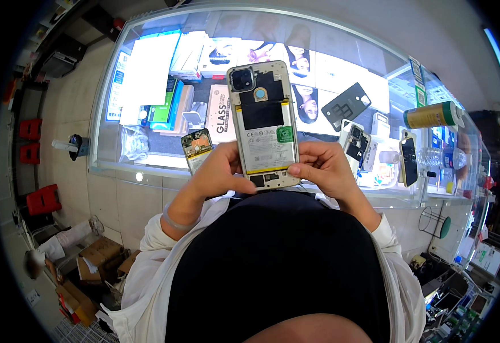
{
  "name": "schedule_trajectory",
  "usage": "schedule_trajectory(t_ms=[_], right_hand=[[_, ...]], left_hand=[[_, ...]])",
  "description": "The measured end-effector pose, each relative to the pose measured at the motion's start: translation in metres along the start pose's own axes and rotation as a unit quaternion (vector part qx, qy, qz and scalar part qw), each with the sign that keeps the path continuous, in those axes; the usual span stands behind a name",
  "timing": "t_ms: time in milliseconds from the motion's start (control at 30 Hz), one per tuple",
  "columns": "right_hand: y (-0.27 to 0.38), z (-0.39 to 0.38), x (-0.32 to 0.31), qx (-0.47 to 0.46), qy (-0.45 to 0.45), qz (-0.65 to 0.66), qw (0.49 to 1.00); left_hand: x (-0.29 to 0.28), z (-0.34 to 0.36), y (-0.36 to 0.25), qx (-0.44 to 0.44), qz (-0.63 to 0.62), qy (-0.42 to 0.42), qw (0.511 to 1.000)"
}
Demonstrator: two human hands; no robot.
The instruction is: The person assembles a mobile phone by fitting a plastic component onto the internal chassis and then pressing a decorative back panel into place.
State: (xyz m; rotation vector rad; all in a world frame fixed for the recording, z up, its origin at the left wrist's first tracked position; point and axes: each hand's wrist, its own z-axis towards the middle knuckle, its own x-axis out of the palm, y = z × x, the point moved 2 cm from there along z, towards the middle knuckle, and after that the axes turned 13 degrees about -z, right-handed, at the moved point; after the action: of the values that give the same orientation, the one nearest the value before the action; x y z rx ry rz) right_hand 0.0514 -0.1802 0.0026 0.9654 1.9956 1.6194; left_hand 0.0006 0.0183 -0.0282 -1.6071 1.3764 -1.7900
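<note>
Both my hands hold up a smartphone (264, 123) with its back cover off, its battery, camera block and inner plates showing. My left hand (220, 170) grips its lower left edge, the thumb along the bottom corner. At the lower right, my right hand (325, 167) pinches the other edge between thumb and fingers. Just left of my left hand, a second opened phone (197, 147) lies on the glass counter, partly hidden by that hand. Beyond my right hand lie a loose dark phone back cover (347, 107) and another phone with its inside showing (355, 143).
The lit glass counter (164, 176) has boxes (173, 103) at its left. On the right are a yellow-green canister (431, 116), a plastic bottle (447, 158) and a dark-screened phone (409, 158). Cardboard boxes (100, 258) sit on the floor at lower left.
</note>
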Motion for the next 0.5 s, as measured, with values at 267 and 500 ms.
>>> schedule_trajectory(t_ms=[267,500], right_hand=[[0.001,0.001,0.014,-0.007,-0.017,-0.042,0.999],[0.005,-0.009,0.018,-0.124,-0.145,-0.189,0.963]], left_hand=[[0.028,0.034,-0.01,0.077,-0.428,0.052,0.899],[0.032,0.034,-0.009,0.116,-0.426,0.021,0.897]])
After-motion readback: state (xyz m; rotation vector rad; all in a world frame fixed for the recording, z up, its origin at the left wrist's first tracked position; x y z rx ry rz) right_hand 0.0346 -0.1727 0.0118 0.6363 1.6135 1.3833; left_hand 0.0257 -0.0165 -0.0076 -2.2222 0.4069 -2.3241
